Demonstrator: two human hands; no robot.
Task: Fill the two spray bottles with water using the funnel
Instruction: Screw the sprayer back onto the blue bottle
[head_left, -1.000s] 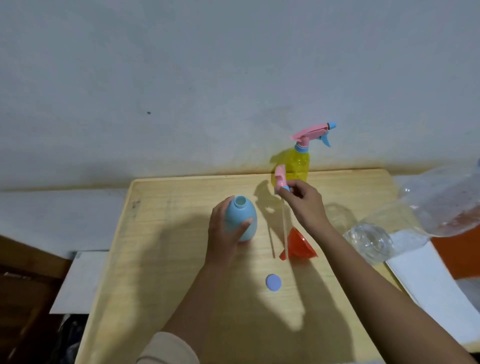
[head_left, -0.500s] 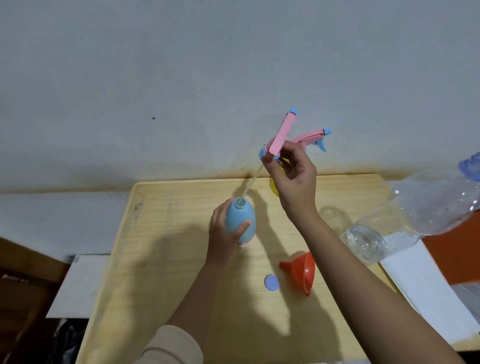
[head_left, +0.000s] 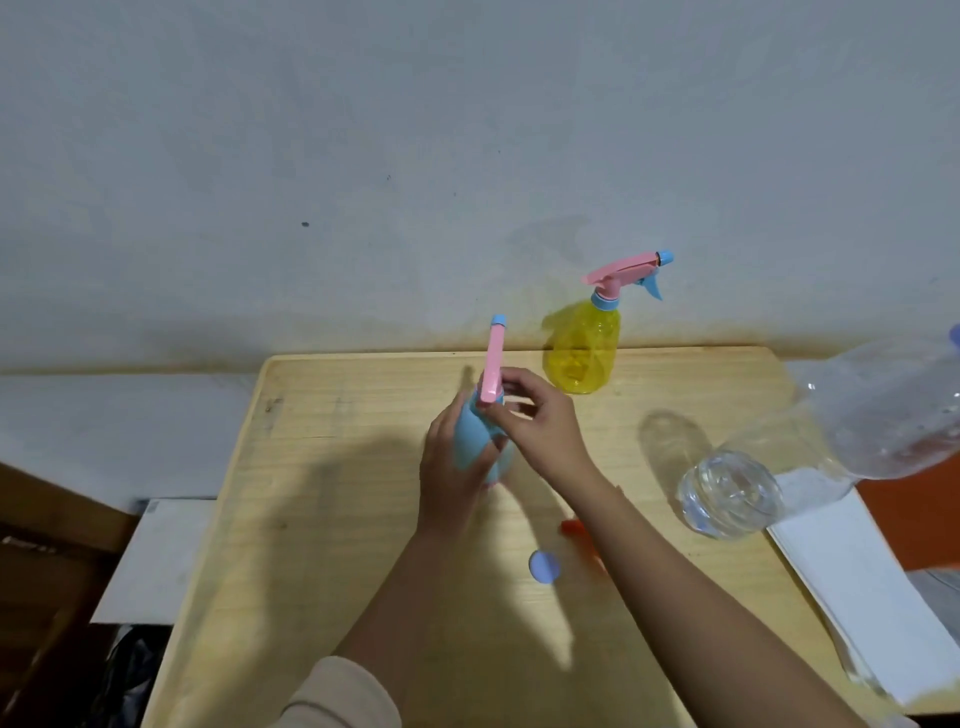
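Note:
A light blue spray bottle (head_left: 470, 441) stands mid-table, and my left hand (head_left: 449, 478) grips its body. On its neck sits a pink spray head (head_left: 492, 366), which my right hand (head_left: 540, 426) pinches at the base. A yellow spray bottle (head_left: 584, 353) with a pink head on it stands at the table's back edge. The orange funnel (head_left: 579, 535) lies on the table, mostly hidden behind my right forearm.
A large clear water bottle (head_left: 810, 457) lies tilted at the right edge of the wooden table (head_left: 322, 519). A small blue cap (head_left: 544, 566) lies near the funnel. White sheets (head_left: 857, 587) lie at the right, and a grey wall rises close behind.
My right hand has lowered the pink spray head from above the table onto the blue bottle's neck, its tube now inside. The left hand has kept hold of the bottle.

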